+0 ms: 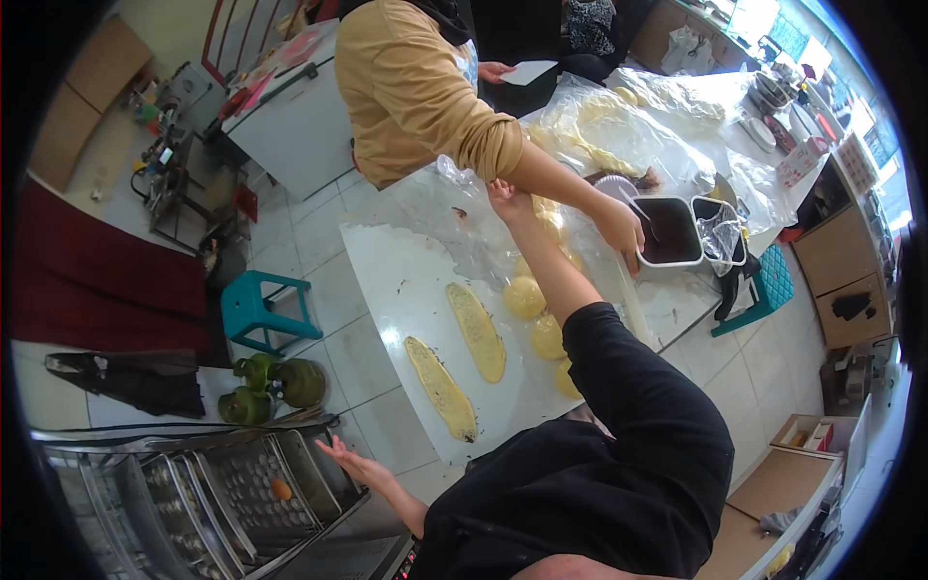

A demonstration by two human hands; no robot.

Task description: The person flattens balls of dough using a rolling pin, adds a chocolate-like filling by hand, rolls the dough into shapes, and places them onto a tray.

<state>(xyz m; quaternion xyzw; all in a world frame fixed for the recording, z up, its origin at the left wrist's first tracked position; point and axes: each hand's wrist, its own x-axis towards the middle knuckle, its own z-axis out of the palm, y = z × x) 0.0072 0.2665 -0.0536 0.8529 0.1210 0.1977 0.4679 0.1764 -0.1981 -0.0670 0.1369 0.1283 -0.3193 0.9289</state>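
Note:
My left hand is held out with its fingers spread, holding nothing, between the table's near-left corner and a rack of metal trays. Stretched across the table, my right hand passes by a co-worker's forearm. Its fingers look curled on the clear plastic sheet, though the grip is small and partly hidden. Two flattened oval pieces of yellow dough with dark specks, one farther and one nearer, lie on the white tabletop. Round yellow dough balls sit in a row beside my right forearm, some under plastic.
Across the table, a co-worker in a tan sweater has one hand at a white-rimmed container of dark filling and a white sheet in the other. Teal stools flank the table. Green gas cylinders stand near the tray rack.

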